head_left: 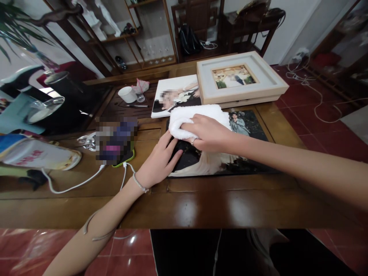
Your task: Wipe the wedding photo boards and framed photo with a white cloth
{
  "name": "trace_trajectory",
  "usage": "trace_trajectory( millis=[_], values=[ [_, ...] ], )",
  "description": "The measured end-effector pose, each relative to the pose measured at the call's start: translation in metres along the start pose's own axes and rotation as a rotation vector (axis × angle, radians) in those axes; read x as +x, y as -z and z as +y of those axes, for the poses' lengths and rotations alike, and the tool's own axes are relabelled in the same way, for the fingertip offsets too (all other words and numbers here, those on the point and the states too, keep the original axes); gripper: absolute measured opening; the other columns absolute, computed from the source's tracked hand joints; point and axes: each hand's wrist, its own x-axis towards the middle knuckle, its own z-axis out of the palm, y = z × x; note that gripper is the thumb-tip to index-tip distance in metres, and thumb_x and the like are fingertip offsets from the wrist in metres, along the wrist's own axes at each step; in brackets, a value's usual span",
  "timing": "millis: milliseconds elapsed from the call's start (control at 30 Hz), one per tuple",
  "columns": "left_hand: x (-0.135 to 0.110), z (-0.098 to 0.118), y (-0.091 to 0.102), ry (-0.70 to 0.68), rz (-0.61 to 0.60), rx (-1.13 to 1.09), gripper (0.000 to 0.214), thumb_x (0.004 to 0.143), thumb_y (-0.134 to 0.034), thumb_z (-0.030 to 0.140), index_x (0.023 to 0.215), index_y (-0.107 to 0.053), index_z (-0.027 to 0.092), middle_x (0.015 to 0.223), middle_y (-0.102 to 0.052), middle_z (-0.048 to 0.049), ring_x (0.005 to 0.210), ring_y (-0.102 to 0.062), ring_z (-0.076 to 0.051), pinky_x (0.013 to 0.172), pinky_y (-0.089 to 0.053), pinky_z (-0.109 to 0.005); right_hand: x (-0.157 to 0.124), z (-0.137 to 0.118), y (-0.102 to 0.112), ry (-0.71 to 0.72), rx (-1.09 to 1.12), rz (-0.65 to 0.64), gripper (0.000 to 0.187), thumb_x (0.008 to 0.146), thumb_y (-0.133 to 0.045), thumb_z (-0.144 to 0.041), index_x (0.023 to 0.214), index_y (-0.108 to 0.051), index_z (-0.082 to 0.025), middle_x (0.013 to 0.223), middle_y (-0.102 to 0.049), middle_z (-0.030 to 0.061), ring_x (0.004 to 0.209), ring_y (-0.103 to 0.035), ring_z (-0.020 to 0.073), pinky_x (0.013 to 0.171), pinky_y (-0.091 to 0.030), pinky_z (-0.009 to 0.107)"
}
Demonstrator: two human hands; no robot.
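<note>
Under both hands a large dark photo panel lies flat on the wooden table. My right hand grips a bunched white cloth and presses it on the panel's upper left part. The cloth hides some of the picture; a figure in a grey jacket shows to its right. With fingers stretched out, my left hand rests at the panel's left edge, its fingertips close to the cloth. Behind the cloth lies a smaller photo panel with a white border.
A pale framed picture stands stacked at the back right of the table. To the left are a phone with white cables, a snack bag, a white cup and a dark pot. Chairs and shelves stand behind.
</note>
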Motion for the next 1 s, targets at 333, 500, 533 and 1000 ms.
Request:
trace_trajectory(
  millis=[333,500,533,1000],
  values=[
    [-0.002,-0.002,-0.001,0.000,0.004,0.000,0.053,0.099,-0.036,0.032,0.147,-0.030,0.011,0.156,-0.024,-0.0187,0.147,-0.018,-0.030,0.120,-0.021,-0.049,-0.014,0.004,0.014,-0.064,0.039,-0.061,0.030,0.080,-0.044,-0.016,0.105,-0.061,-0.017,0.089,-0.062,0.0118,0.078,-0.053,0.0243,0.062,-0.030,0.030],
    [-0.004,-0.004,-0.003,0.008,0.010,-0.010,0.053,0.099,-0.036,0.034,0.148,-0.028,0.016,0.158,-0.022,-0.0163,0.147,-0.017,-0.031,0.118,-0.022,-0.053,-0.041,0.016,0.022,-0.133,-0.018,-0.080,0.023,0.083,-0.043,-0.020,0.097,-0.061,-0.018,0.082,-0.058,0.0094,0.076,-0.050,0.0236,0.065,-0.032,0.031],
    [-0.004,-0.004,-0.003,0.008,0.012,-0.013,0.053,0.099,-0.037,0.034,0.148,-0.029,0.016,0.158,-0.022,-0.0160,0.147,-0.017,-0.031,0.118,-0.022,-0.053,-0.046,0.019,0.023,-0.148,-0.024,-0.077,0.022,0.083,-0.042,-0.022,0.095,-0.061,-0.018,0.081,-0.057,0.0090,0.076,-0.050,0.0238,0.065,-0.032,0.031],
    [-0.004,-0.003,-0.002,0.003,0.014,0.000,0.053,0.099,-0.037,0.033,0.147,-0.030,0.012,0.157,-0.023,-0.0180,0.147,-0.018,-0.030,0.119,-0.022,-0.051,-0.088,0.045,0.029,-0.202,-0.206,0.019,0.019,0.086,-0.041,-0.025,0.088,-0.059,-0.020,0.073,-0.054,0.0061,0.066,-0.050,0.0223,0.061,-0.036,0.033]
  ],
)
